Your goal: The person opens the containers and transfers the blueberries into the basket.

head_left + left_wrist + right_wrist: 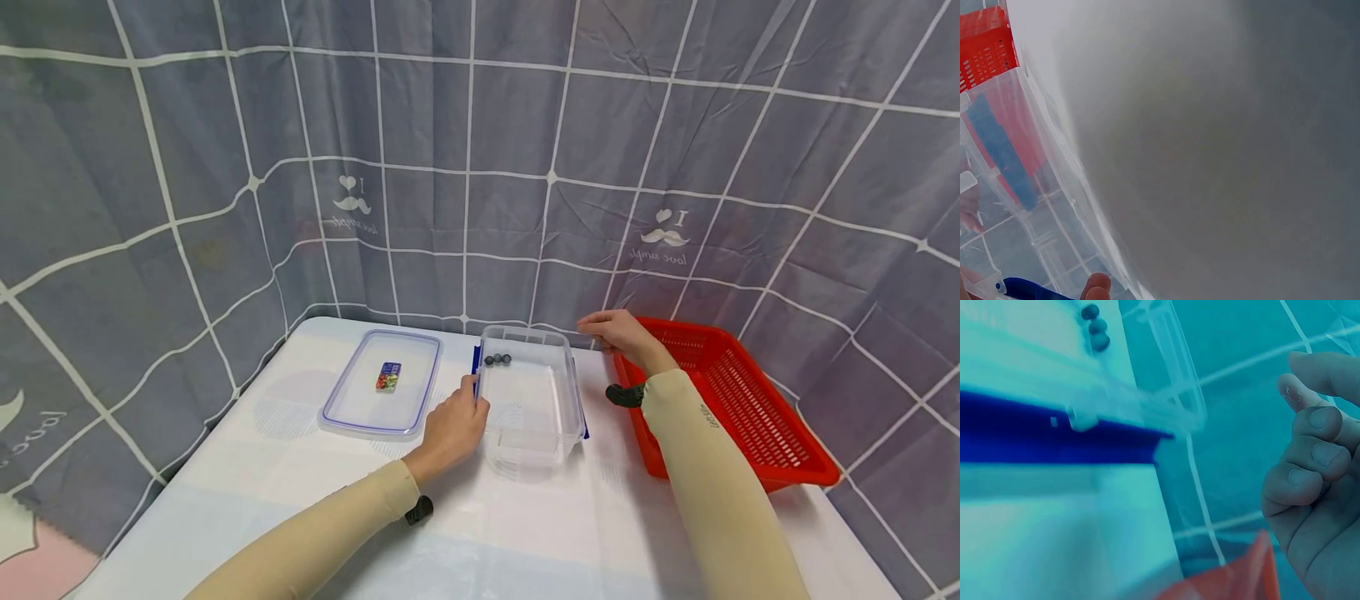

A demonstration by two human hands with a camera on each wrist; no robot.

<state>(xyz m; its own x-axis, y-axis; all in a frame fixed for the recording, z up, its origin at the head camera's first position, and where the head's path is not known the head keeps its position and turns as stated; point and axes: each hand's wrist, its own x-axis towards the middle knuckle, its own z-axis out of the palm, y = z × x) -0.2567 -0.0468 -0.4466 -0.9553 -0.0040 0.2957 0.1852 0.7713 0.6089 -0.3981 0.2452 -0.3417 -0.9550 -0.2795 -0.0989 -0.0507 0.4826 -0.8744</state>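
Observation:
A clear plastic container [536, 392] with blue side latches stands in the middle of the table. Three small dark grey balls [497, 360] sit in a row inside it, by its left wall toward the back. My left hand [455, 421] grips the container's left edge, fingertips beside the blue latch [1029, 289] in the left wrist view. Past the container's right rear corner, my right hand [622, 336] hovers near the red basket. Its last three fingers [1311, 453] are loosely curled, index finger and thumb reach forward, and nothing shows between them.
A clear lid [352, 404] with a blue-purple rim and a colourful label [388, 377] lies flat left of the container. The red perforated basket [750, 400] stands to the right. A grey checked curtain [420, 208] hangs behind the table [510, 542].

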